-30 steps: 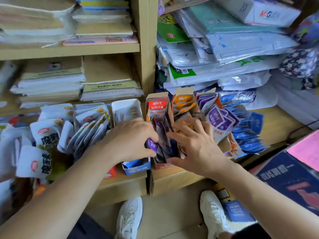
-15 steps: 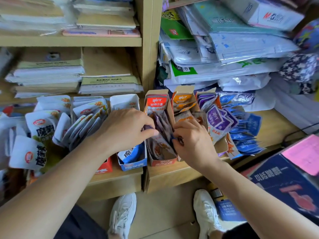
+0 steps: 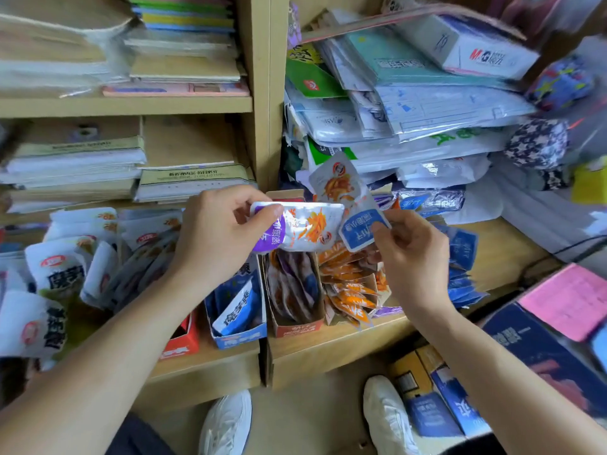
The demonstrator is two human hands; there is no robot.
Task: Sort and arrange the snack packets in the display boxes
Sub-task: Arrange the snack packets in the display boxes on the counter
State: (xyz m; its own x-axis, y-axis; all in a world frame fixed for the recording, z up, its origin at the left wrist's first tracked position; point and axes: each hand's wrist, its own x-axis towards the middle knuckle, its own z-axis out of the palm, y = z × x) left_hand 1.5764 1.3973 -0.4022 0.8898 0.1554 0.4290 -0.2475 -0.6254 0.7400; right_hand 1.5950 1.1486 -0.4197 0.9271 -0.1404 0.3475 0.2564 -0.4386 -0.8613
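Left hand (image 3: 216,238) pinches a purple-ended snack packet (image 3: 302,229) by its left end, holding it sideways above the display boxes. Right hand (image 3: 414,257) pinches a blue-ended packet (image 3: 341,188) by its lower end; the packet tilts up and far-left, crossing the purple one's right end. Directly below is an orange-red display box (image 3: 295,326) with mixed packets standing inside. Blue display box (image 3: 239,339) just left of it, loose orange packets (image 3: 351,290) just right. All sit on the wooden shelf (image 3: 328,346).
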